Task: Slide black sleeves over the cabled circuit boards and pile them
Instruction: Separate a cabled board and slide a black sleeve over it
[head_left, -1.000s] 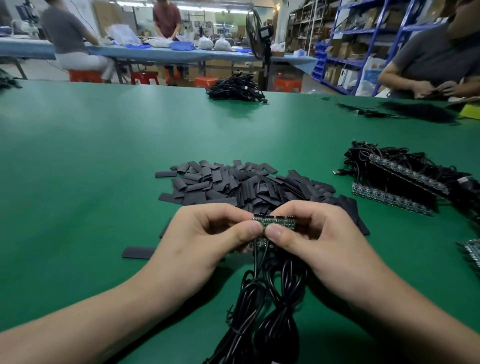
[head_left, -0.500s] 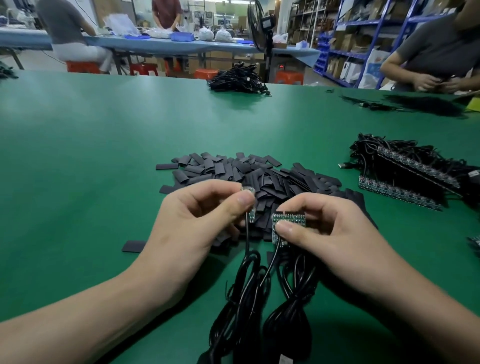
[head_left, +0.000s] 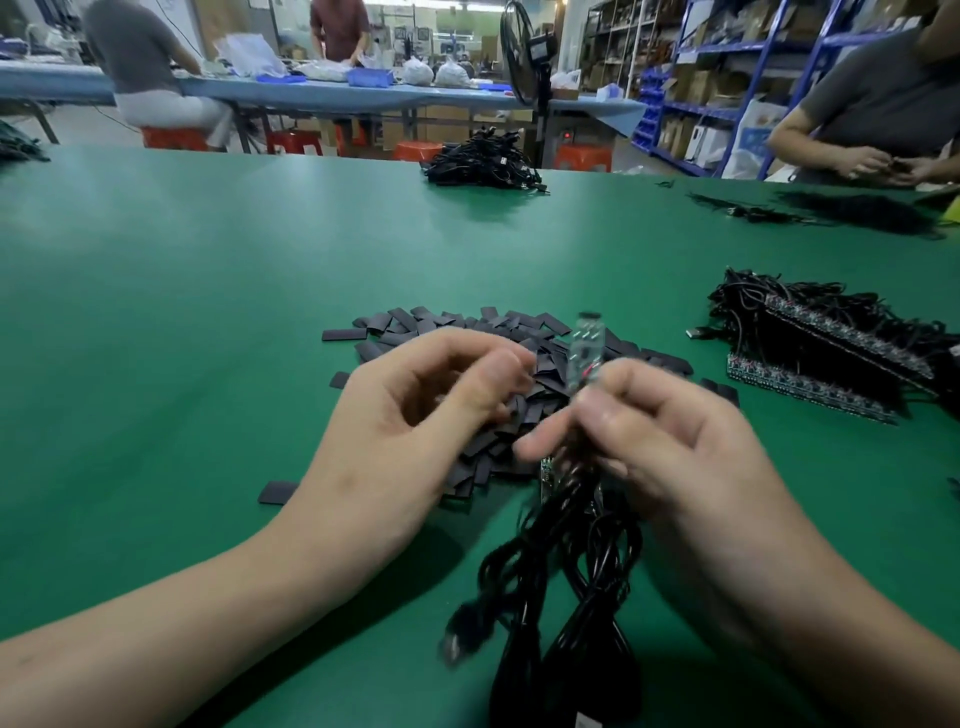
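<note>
My right hand (head_left: 670, 447) pinches a small cabled circuit board (head_left: 586, 345), which stands upright and blurred above my thumb. That hand also gathers a bundle of black cables (head_left: 561, 571) that trails toward me. A second board (head_left: 546, 474) hangs low among the cables. My left hand (head_left: 426, 415) hovers with curled fingers over the pile of flat black sleeves (head_left: 467, 332). Its fingertips are down among the sleeves, so I cannot tell whether it holds one.
On the green table (head_left: 208, 312), a stack of cabled boards (head_left: 810, 384) lies to the right. A single sleeve (head_left: 275, 492) sits left of my wrist. A black cable heap (head_left: 483, 161) is at the far edge. Another person (head_left: 872, 104) works at the far right.
My left hand let go of the board it pinched and dropped onto the sleeve pile. My right hand now holds a board upright. The cable bundle swung.
</note>
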